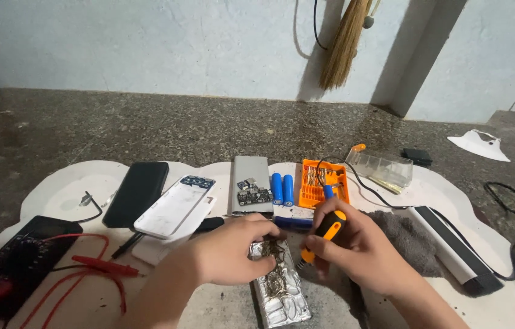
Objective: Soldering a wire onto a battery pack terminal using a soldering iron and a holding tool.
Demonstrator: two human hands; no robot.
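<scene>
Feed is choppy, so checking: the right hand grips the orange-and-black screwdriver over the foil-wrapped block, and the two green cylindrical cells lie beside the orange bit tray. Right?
Not quite. The head view shows the two cylindrical cells are blue, not green. The rest holds: the right hand grips the orange-and-black screwdriver over the foil-wrapped block, and the cells lie beside the orange bit tray.

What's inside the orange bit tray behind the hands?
The orange tray holds rows of small metal bits. A black cable crosses its top and a blue-tipped tool lies over its lower right. The right hand with its orange-handled screwdriver covers the tray's near edge.
</scene>
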